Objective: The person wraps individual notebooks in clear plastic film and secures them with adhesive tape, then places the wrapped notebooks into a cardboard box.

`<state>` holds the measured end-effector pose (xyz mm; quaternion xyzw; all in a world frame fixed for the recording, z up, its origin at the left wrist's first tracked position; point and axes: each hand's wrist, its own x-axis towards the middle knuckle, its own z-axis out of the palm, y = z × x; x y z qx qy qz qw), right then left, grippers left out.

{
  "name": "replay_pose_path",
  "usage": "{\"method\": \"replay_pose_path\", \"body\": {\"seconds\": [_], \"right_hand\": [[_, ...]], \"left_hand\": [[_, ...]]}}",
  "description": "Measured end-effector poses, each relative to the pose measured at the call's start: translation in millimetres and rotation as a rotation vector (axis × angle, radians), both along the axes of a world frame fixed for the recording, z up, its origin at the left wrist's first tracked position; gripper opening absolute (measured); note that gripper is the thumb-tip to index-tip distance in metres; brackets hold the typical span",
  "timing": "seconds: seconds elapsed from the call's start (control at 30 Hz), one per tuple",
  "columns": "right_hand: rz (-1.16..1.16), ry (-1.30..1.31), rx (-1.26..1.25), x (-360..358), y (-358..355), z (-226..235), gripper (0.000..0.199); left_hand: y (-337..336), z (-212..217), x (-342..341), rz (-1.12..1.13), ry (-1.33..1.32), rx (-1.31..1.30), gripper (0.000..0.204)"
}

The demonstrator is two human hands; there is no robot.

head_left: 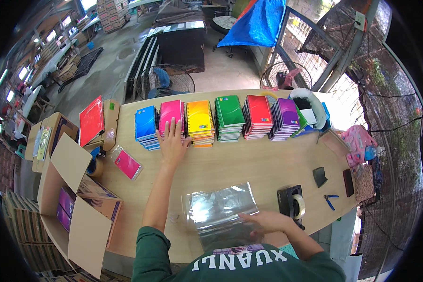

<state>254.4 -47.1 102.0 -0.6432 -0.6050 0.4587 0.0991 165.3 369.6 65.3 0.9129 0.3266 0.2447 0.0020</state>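
Note:
My left hand (173,143) reaches out over the stack of pink spiral notebooks (172,111). Its fingers lie stretched on the top cover, and the thumb is spread toward the stack of yellow notebooks (199,117). My right hand (263,223) is at the edge of a clear plastic bag (221,207) lying flat near the front of the table, with the film between its fingers. Some fingertips show only dimly through the plastic. Beside these stand stacks of blue (146,123), green (230,112), red (258,111) and purple notebooks (286,112).
An open cardboard box (82,207) with purple packs inside stands at left. A bagged pink notebook (127,163) lies near tape rolls (96,168). On the right are a tape dispenser (291,205), blue-handled pliers (331,201) and a phone (348,183). Fans stand behind the table (277,164).

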Motion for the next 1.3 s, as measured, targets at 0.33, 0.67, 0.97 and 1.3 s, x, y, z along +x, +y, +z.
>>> {"method": "replay_pose_path", "body": {"seconds": [0.33,0.67,0.97,1.3], "right_hand": [[-0.524,-0.115,0.660,61.0,141.1,113.8,0.042],[-0.274,-0.016,0.684,17.9,196.2,114.5,0.036],[-0.217,-0.019,0.535,5.1,222.9,88.3,0.037],[-0.585,-0.472,0.577,29.7,398.2,30.0,0.041]], "left_hand": [[-9.7,7.2,-2.9,-0.115,-0.105,0.017,0.072],[152.4,61.6,-73.1,-0.015,0.311,-0.056,0.051],[174.9,77.4,-59.3,-0.233,0.674,0.072,0.089],[165.0,90.4,-53.1,-0.220,0.771,0.144,0.076]]}}
